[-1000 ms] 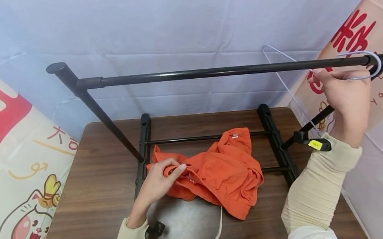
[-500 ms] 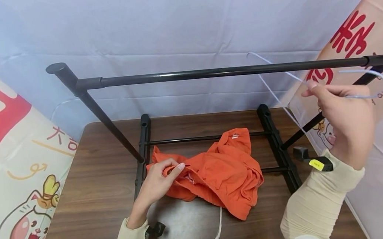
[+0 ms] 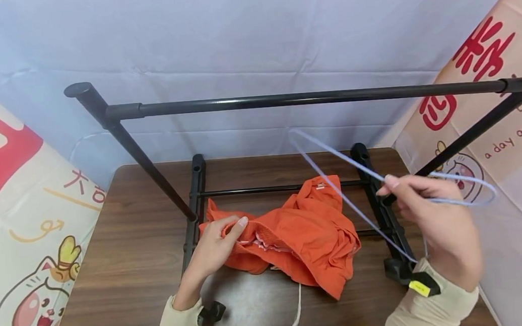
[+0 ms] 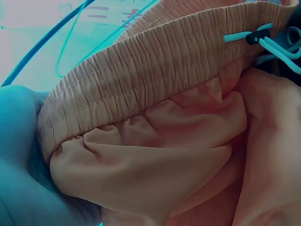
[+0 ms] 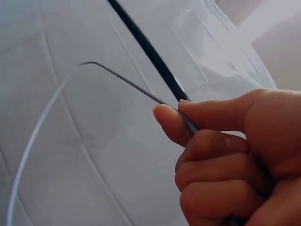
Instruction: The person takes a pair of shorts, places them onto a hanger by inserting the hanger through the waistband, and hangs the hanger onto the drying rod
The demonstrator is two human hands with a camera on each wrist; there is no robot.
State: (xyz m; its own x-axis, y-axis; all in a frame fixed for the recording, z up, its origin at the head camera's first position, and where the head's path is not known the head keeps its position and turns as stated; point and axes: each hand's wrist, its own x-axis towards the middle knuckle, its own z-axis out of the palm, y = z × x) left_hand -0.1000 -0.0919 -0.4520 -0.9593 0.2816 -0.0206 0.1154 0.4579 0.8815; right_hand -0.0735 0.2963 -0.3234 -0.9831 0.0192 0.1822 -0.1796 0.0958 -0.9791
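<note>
Orange pants [image 3: 312,240] lie bunched on the table over the rack's base, a pale drawstring hanging off the front. My left hand [image 3: 212,249] pinches the edge of their waistband, which gapes toward me. In the left wrist view the gathered elastic waistband [image 4: 141,70] runs up from the hand [image 4: 21,155], with a cord and dark cord lock at upper right. My right hand [image 3: 442,226] holds a thin pale wire hanger [image 3: 349,160] between thumb and fingers. The hanger's hook sticks out to the right past the hand, and its far end points left above the pants.
A black clothes rack stands on the wooden table [image 3: 128,273]. Its top bar [image 3: 306,98] crosses the view behind and above both hands; slanted posts [image 3: 147,166] rise at each side. Pale cloth [image 3: 234,33] hangs behind, printed banners left and right.
My right hand has brought the hanger down and left, from beside the top bar to below it, over the pants. My left hand keeps its place; the waistband gapes slightly wider.
</note>
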